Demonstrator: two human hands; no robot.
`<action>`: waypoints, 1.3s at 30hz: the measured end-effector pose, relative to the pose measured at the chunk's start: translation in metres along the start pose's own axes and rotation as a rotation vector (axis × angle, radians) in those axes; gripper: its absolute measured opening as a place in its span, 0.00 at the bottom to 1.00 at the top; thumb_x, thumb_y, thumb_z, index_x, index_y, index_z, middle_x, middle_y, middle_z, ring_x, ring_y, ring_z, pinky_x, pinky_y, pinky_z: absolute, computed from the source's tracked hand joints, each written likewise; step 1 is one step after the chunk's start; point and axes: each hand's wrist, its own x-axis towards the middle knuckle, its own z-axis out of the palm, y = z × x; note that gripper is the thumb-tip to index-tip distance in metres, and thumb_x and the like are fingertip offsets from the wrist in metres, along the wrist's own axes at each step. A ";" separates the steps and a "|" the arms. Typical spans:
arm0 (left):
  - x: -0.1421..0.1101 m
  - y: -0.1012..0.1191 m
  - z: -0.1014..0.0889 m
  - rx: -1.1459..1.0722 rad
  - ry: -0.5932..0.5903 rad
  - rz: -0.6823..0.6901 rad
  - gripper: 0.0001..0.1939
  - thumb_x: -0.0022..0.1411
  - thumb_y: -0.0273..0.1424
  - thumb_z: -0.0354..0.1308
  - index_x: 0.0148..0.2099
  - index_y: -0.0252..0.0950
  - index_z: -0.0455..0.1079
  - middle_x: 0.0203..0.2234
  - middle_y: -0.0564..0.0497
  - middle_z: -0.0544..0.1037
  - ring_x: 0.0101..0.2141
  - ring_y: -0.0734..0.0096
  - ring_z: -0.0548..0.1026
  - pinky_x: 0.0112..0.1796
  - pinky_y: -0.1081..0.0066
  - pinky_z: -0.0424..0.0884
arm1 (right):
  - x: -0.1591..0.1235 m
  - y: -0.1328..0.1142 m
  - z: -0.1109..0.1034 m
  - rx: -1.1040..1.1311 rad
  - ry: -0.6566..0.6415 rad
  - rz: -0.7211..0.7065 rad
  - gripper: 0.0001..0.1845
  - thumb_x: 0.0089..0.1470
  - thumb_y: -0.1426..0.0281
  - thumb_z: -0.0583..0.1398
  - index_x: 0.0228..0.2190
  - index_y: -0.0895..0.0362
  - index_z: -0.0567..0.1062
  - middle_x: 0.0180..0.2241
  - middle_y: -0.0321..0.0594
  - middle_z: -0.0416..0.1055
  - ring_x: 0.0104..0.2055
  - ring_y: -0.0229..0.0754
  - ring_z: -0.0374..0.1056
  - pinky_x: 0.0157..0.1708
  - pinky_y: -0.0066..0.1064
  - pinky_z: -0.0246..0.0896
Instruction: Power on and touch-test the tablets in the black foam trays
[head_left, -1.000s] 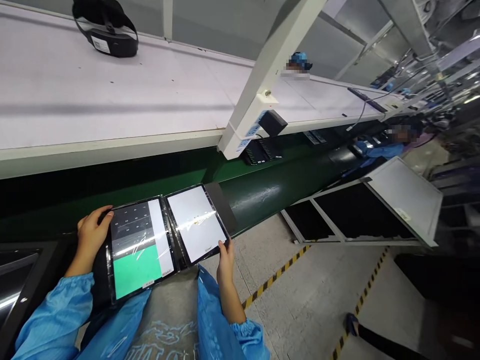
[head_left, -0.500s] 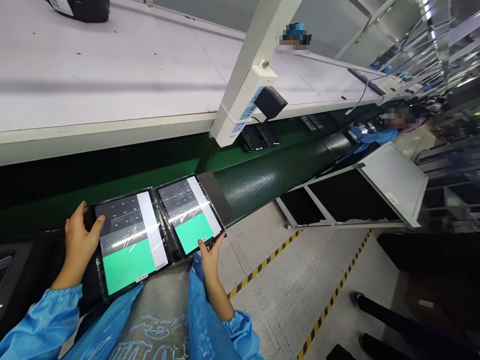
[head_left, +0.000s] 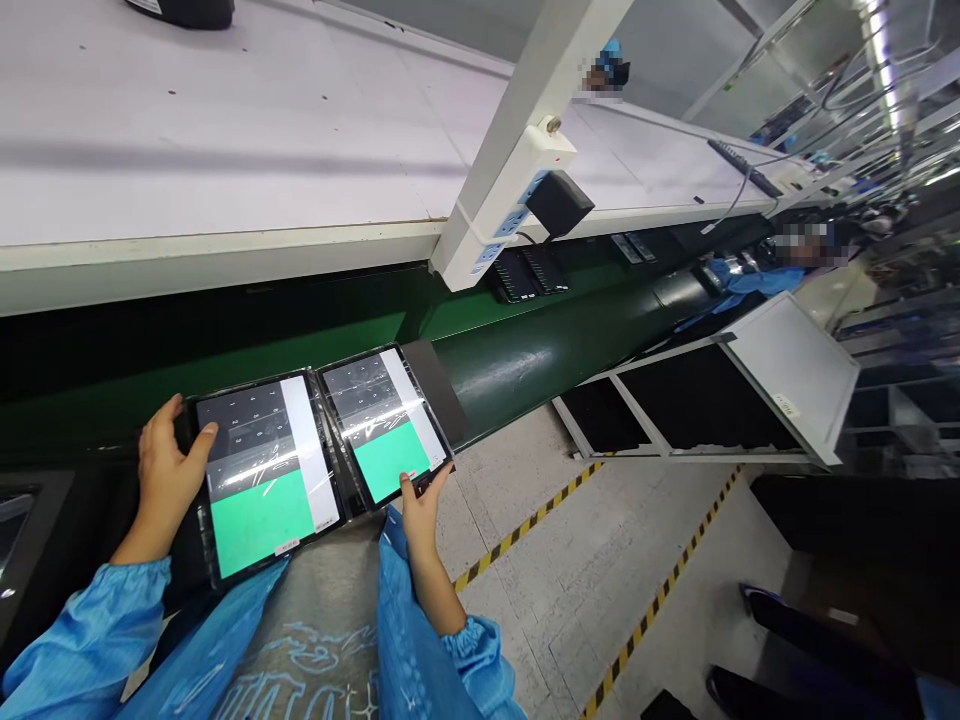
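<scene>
Two tablets lie side by side close to my body, both screens lit with a dark keypad, a green block and a white strip. My left hand (head_left: 171, 470) grips the outer edge of the larger-looking left tablet (head_left: 262, 525), thumb on top and fingers beyond the edge. At the right tablet (head_left: 390, 455), my right hand (head_left: 421, 505) holds the near right corner, its thumb over the screen's rim. A glossy clear film seems to cover both screens. Dark grey pads (head_left: 435, 390) show from under the right tablet. The undersides are hidden.
A green conveyor belt (head_left: 525, 365) runs away to the right beneath a white shelf (head_left: 225, 190). A power strip (head_left: 502, 215) with a black adapter (head_left: 560, 205) is fixed to the post. Black devices (head_left: 529, 275) sit on the belt side. A tilted white-framed rack (head_left: 660, 410) stands on the floor.
The view has shifted slightly. Both hands keep the same hold on the tablets, which stay nearly in place. A person's legs at the lower right have changed position.
</scene>
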 end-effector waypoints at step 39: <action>-0.128 0.005 -0.023 0.105 -0.379 0.156 0.47 0.64 0.49 0.54 0.73 0.48 0.29 0.72 0.43 0.35 0.69 0.46 0.41 0.64 0.41 0.44 | -0.002 -0.021 -0.009 0.044 -0.073 0.131 0.61 0.50 0.49 0.63 0.69 0.54 0.34 0.72 0.47 0.35 0.70 0.52 0.47 0.66 0.44 0.48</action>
